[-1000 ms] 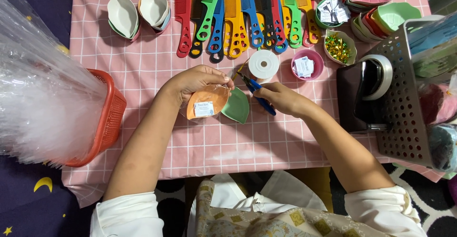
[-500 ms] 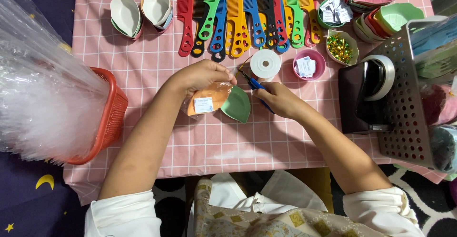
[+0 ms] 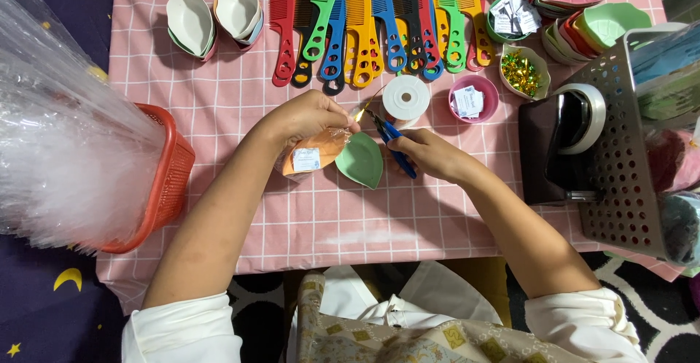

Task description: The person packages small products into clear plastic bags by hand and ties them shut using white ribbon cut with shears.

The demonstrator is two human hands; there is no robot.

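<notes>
Left hand pinching gathered neck of wrapped orange dish, beside green dish on pink cloth. Right hand closed round blue-handled scissors, blades angled up-left toward pinch, just right of left fingertips, near white spool.

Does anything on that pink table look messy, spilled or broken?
Nothing stands out. The combs overlap in a loose row, the leaf-shaped dishes sit stacked, and the left hand holds a wrapped orange dish while the right hand holds blue-handled scissors.

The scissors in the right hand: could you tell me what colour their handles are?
Blue, seen in the head view: scissors, right hand.
</notes>
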